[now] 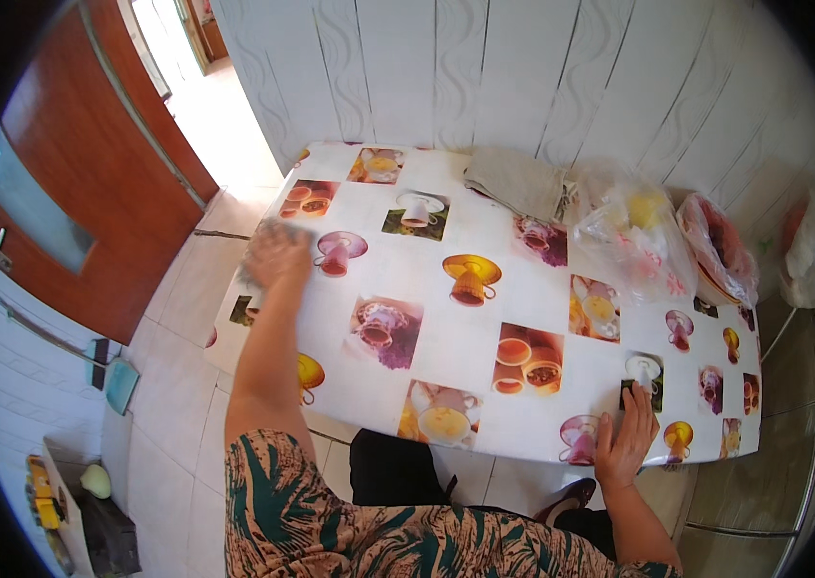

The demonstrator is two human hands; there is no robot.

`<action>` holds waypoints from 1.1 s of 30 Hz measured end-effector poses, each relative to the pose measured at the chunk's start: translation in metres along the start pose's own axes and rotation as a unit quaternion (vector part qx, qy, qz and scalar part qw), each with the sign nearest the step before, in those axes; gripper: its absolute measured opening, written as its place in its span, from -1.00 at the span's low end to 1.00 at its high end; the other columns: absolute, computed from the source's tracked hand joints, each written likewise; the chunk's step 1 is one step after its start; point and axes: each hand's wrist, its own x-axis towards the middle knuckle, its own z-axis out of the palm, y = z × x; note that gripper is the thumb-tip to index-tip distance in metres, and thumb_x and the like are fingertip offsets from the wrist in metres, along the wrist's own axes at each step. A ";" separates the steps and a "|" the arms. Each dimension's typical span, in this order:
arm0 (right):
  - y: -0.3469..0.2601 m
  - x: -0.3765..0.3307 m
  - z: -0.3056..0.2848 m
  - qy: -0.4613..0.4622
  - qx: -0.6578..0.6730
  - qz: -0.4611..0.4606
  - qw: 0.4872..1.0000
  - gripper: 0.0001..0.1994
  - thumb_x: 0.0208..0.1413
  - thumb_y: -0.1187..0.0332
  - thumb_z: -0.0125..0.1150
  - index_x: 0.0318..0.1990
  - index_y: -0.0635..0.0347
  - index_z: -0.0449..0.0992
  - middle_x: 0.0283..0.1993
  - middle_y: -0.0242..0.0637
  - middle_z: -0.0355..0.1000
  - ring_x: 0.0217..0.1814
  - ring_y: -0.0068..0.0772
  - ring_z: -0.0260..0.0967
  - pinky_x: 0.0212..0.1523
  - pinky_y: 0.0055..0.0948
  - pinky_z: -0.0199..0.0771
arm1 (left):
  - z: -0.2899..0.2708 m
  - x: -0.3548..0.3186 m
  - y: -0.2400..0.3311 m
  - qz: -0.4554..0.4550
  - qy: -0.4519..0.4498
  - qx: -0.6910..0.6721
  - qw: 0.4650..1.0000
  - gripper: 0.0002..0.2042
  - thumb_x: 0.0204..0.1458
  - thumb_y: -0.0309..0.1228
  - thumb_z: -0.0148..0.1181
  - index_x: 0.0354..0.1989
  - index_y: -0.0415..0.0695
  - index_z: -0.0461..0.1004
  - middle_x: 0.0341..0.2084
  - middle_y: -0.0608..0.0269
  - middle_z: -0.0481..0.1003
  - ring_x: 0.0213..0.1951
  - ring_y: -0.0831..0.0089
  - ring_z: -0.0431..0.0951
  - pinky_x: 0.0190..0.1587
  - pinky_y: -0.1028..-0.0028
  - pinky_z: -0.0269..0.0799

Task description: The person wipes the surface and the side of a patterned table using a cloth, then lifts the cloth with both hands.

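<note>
A white table cover point(485, 222) printed with cups and saucers lies over the table. My left hand point(277, 255) is pressed down near the table's left edge and blurred by motion. Under it, a smeared grey cloth point(249, 270) shows past the fingers. The finger outlines are not sharp. My right hand point(627, 439) rests at the front edge on the right side, fingers stretched out flat on the cover, with nothing in it.
Along the wall lie a folded beige cloth point(515, 183), a clear plastic bag point(634, 241) with something yellow inside, and a pink bag point(719, 246). Another bag point(814, 252) hangs at right. At left are a brown door point(90, 164) and a blue dustpan point(121, 385).
</note>
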 end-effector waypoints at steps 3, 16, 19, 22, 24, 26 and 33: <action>0.003 0.000 0.000 -0.014 0.001 0.001 1.000 -0.52 0.13 0.28 0.05 0.16 0.39 0.32 0.26 0.07 0.25 0.36 0.14 0.11 0.30 -0.01 -0.02 | -0.013 -0.030 0.095 0.262 -0.001 -0.081 0.962 -0.40 0.19 0.04 -0.24 0.28 -0.11 0.23 0.30 0.12 0.21 0.34 0.28 0.15 0.33 0.17 0.01; -0.001 0.005 -0.009 -0.065 -0.026 0.017 0.997 -0.50 0.13 0.25 -0.06 0.15 0.44 0.30 0.25 0.13 0.25 0.34 0.19 0.12 0.29 0.04 -0.03 | 0.023 0.086 0.167 0.250 0.087 -0.072 0.962 -0.39 0.19 0.08 -0.24 0.37 0.08 0.14 0.36 0.25 0.13 0.39 0.32 0.05 0.33 0.01 -0.05; -0.001 0.007 -0.004 -0.070 -0.020 0.012 0.997 -0.49 0.14 0.23 -0.08 0.14 0.46 0.32 0.25 0.13 0.25 0.34 0.18 0.12 0.29 0.01 -0.03 | 0.022 0.110 0.113 0.156 0.062 -0.054 0.984 -0.37 0.20 0.11 -0.29 0.39 0.11 0.10 0.40 0.30 0.06 0.41 0.33 0.01 0.36 0.07 -0.10; -0.001 0.005 -0.006 -0.064 -0.029 0.010 0.997 -0.49 0.14 0.23 -0.08 0.13 0.48 0.33 0.25 0.14 0.26 0.34 0.19 0.13 0.29 -0.01 -0.02 | 0.025 0.120 0.059 0.103 0.053 -0.052 0.992 -0.34 0.18 0.18 -0.32 0.42 0.17 0.05 0.42 0.33 0.01 0.43 0.33 -0.03 0.38 0.09 -0.09; 0.003 0.002 -0.003 -0.049 -0.025 0.002 0.998 -0.49 0.14 0.24 -0.05 0.16 0.44 0.33 0.26 0.11 0.26 0.34 0.17 0.14 0.29 -0.03 -0.01 | 0.022 0.113 0.027 0.086 0.034 -0.059 0.994 -0.33 0.17 0.20 -0.32 0.43 0.21 0.02 0.43 0.34 0.00 0.43 0.33 -0.04 0.38 0.09 -0.08; 0.004 0.003 -0.004 -0.044 -0.023 -0.003 0.999 -0.50 0.13 0.26 -0.03 0.17 0.42 0.33 0.26 0.09 0.27 0.34 0.15 0.14 0.30 -0.03 0.00 | 0.028 0.103 0.003 0.090 0.038 -0.046 0.994 -0.32 0.16 0.23 -0.33 0.43 0.26 -0.01 0.43 0.36 -0.02 0.44 0.33 -0.05 0.37 0.07 -0.06; 0.009 0.001 0.004 -0.008 -0.013 0.001 1.000 -0.52 0.12 0.28 0.07 0.17 0.31 0.35 0.27 -0.04 0.29 0.36 0.04 0.14 0.33 -0.08 -0.01 | 0.025 0.005 -0.069 0.161 0.036 -0.029 0.986 -0.35 0.20 0.17 -0.30 0.43 0.20 0.01 0.42 0.32 0.01 0.44 0.34 -0.07 0.40 0.10 -0.24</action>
